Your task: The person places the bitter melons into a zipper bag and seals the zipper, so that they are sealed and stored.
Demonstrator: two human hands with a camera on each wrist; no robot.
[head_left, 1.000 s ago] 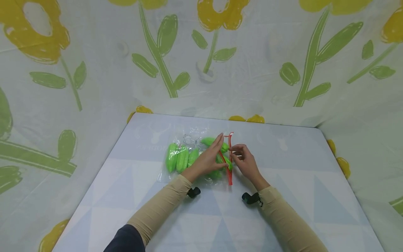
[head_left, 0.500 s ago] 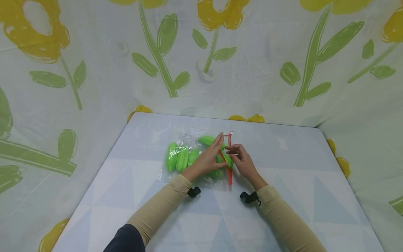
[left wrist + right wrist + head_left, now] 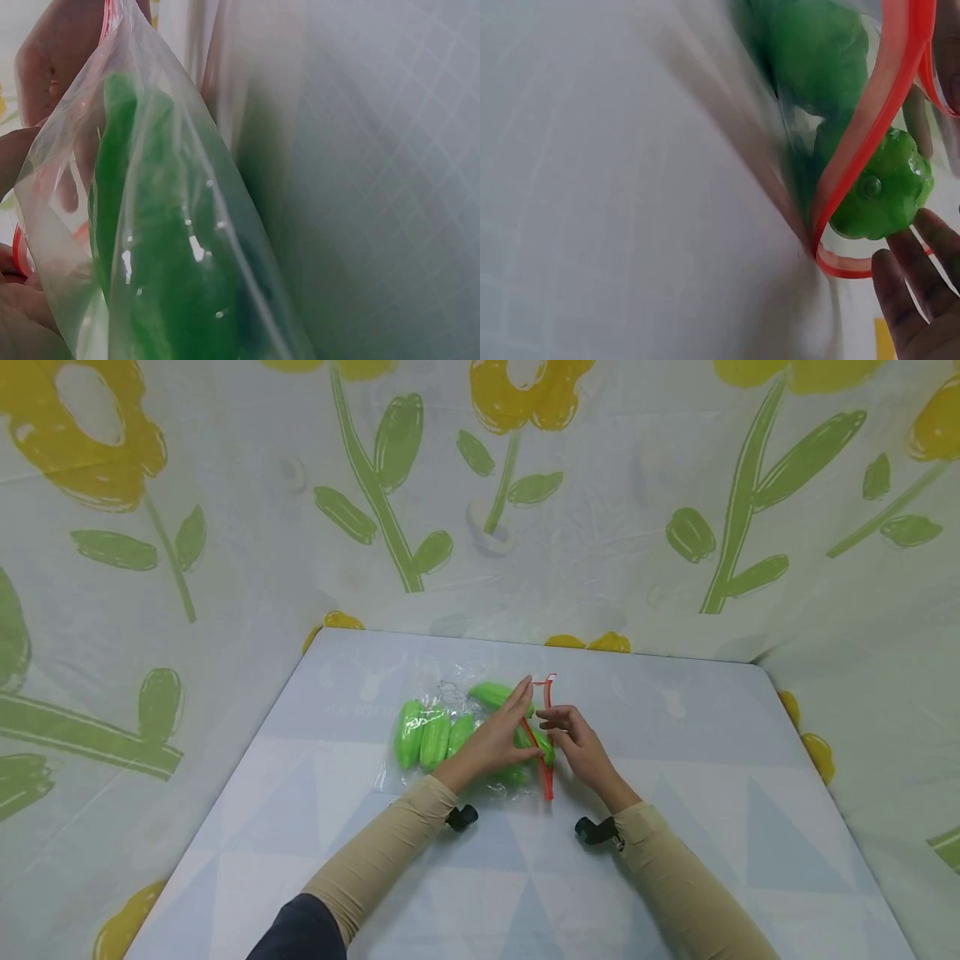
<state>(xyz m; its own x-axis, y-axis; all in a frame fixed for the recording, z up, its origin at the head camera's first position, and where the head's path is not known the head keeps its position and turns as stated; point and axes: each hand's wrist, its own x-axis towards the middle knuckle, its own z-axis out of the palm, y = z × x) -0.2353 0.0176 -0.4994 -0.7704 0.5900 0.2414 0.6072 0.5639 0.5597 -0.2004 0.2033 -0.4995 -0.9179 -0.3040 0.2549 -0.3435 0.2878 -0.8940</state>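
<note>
staged rec. booth, floral sheet backdrop [image 3: 600, 527], mat-covered tabletop [image 3: 675, 877]

The bag [image 3: 465, 727] is thin clear plastic film, glossy and crinkled, catching small white glints; its seal strip [image 3: 546, 735] is smooth red plastic. The green gourds [image 3: 422, 739] inside look like moulded plastic, shiny, with ridged sides. The table [image 3: 675, 752] cover is matt with a fine quilted grid. The backdrop [image 3: 225, 527] is printed sheet, faintly glossy and creased. The sleeves [image 3: 390, 852] are soft matt knit cloth.
</note>
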